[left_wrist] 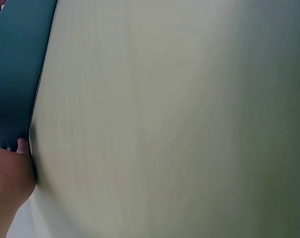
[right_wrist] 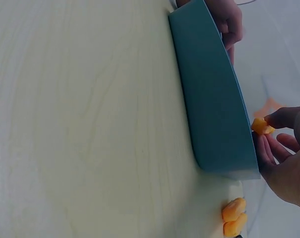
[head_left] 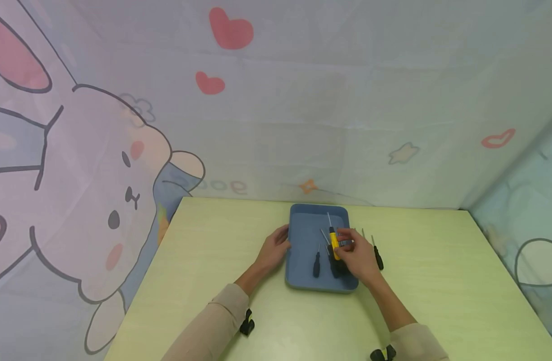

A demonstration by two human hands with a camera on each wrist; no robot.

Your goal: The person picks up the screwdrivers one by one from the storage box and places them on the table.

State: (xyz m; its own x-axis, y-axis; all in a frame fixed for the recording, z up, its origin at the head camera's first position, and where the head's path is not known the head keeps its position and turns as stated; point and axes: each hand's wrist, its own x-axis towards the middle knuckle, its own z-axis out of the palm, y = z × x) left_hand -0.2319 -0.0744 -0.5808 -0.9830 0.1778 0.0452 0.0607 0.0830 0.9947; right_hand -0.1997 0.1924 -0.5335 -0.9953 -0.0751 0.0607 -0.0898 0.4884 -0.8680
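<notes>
A blue-grey tray [head_left: 303, 283] lies on the table. My left hand [head_left: 273, 249] holds its left side; in the left wrist view that hand [left_wrist: 10, 178] has a thumb against the tray wall [left_wrist: 21, 64]. Over the tray's right half, my right hand [head_left: 358, 254] pinches a screwdriver [head_left: 334, 243] with a yellow and black handle, its shaft pointing away from me. The right wrist view shows the fingers around its orange-looking handle end [right_wrist: 262, 126]. A small black screwdriver [head_left: 317, 264] lies in the tray, beside other dark-handled ones [head_left: 333, 268] partly hidden by the right hand.
Right of the tray, a black screwdriver [head_left: 378, 257] lies on the pale yellow table [head_left: 438, 281], with another shaft beside it. Orange handle ends [right_wrist: 234, 217] show past the tray in the right wrist view. A printed cloth [head_left: 303, 125] hangs behind the table.
</notes>
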